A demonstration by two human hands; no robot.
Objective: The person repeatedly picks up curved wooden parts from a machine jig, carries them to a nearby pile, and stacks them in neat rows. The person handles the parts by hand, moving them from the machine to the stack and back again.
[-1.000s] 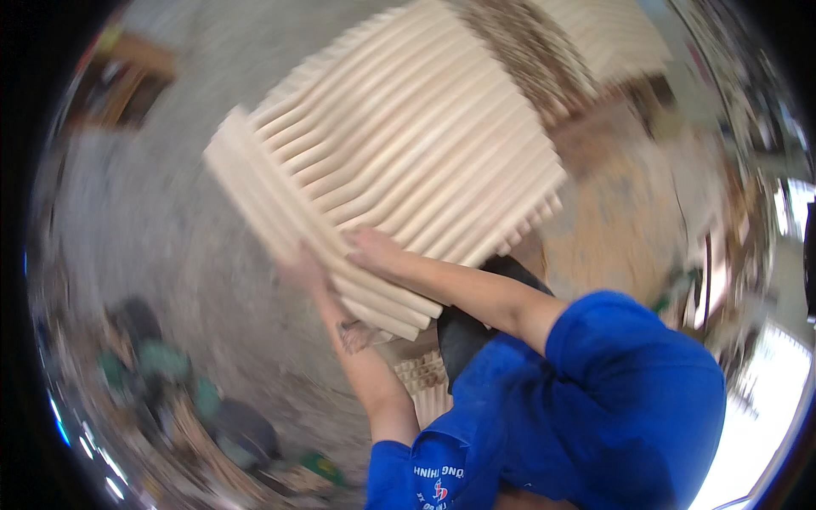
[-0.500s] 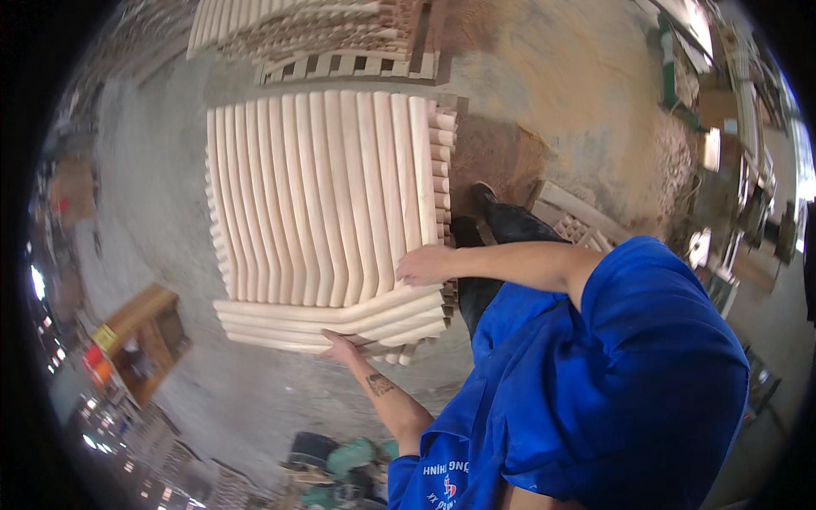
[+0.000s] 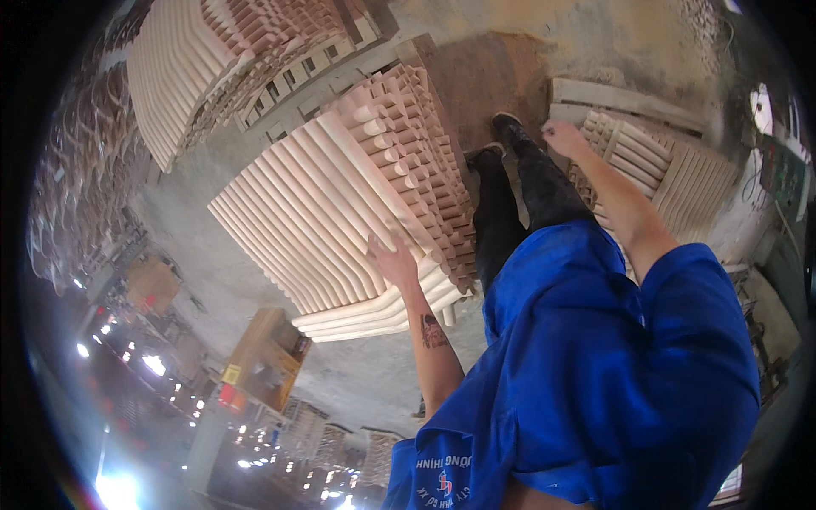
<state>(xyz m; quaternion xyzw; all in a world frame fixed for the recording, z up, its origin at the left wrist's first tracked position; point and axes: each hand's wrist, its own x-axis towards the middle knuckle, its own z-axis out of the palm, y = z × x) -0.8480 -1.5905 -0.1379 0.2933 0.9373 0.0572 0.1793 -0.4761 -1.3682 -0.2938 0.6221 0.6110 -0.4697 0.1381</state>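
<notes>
A stack of pale, bent wooden rails stands before me, its round-edged ends stepped up the right side. My left hand lies on the top layer near the bend, fingers spread and gripping nothing. A few rails lie along the near edge, crosswise to the long parts of the others. My right hand is away from this stack, beyond my legs and close to a lower pile of short wood pieces. Its fingers look curled, with nothing visible in them.
Another stack of bent rails stands at the far left on a slatted wooden pallet. A wooden box sits at the near left. My shoes are right of the main stack, by sawdust on the floor.
My right hand has left the rails and swung out to the right. My left hand has shifted from the near-edge rails onto the top layer. The view has turned, showing more stacks.
</notes>
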